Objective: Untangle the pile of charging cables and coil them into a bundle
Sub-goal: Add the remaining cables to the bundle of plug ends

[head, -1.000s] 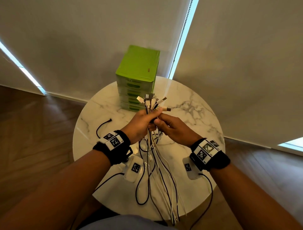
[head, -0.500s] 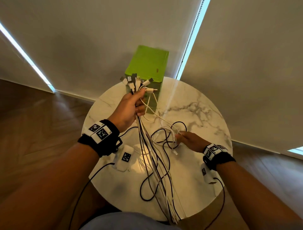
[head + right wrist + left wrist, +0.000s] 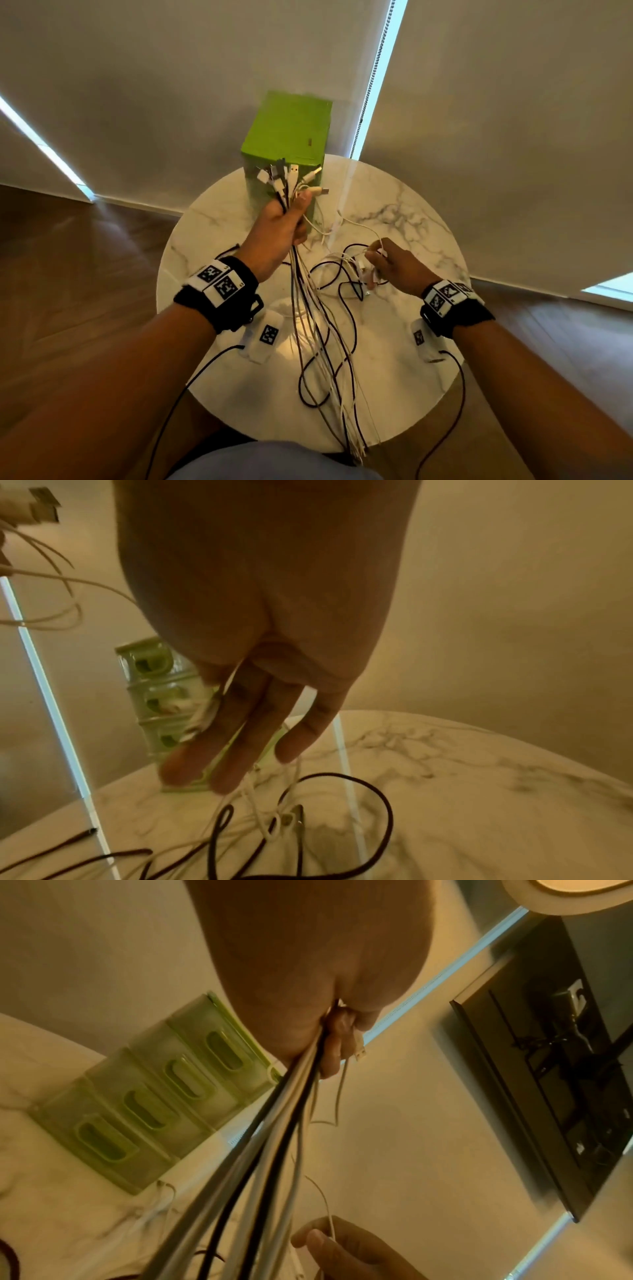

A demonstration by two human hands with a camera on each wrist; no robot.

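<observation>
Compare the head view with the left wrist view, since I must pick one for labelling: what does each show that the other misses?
Only the head view shows the fanned plug ends above the left hand, both wristbands, and the whole round marble table. Only the left wrist view shows the green drawer unit's slotted drawer fronts and a dark wall panel. Both show the cable bundle gripped by the left hand and the right hand pinching a white cable.

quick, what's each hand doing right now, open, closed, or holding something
Left hand: closed in a grip round the bunch of charging cables, plug ends up.
Right hand: pinching a thin white cable above the table.
</observation>
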